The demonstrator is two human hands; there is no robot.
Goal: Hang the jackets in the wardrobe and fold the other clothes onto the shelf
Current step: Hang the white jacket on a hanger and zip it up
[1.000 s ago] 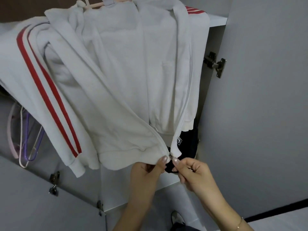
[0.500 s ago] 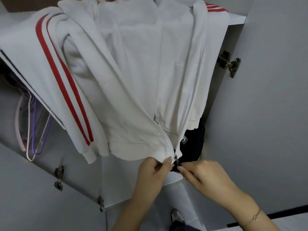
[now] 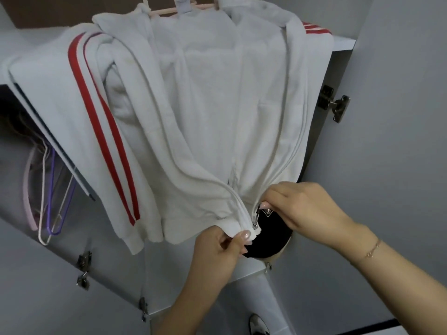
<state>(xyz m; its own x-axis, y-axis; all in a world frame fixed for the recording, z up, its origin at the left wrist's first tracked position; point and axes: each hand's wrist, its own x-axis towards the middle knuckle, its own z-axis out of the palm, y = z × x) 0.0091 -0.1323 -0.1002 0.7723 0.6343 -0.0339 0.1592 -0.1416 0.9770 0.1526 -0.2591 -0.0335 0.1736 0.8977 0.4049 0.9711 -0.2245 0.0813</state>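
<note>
The left hand (image 3: 219, 246) pinches the bottom hem of the white jacket (image 3: 205, 112) just beside the zipper pull (image 3: 255, 223). The right hand (image 3: 302, 206) grips the other front edge a little higher, fingers curled round the cloth. The jacket hangs open on a pink hanger (image 3: 167, 11) in the wardrobe (image 3: 343, 42), its red-striped sleeve (image 3: 101, 131) draped left. Behind the hands sits a black garment (image 3: 268, 238); spare hangers (image 3: 48, 201) hang at left.
</note>
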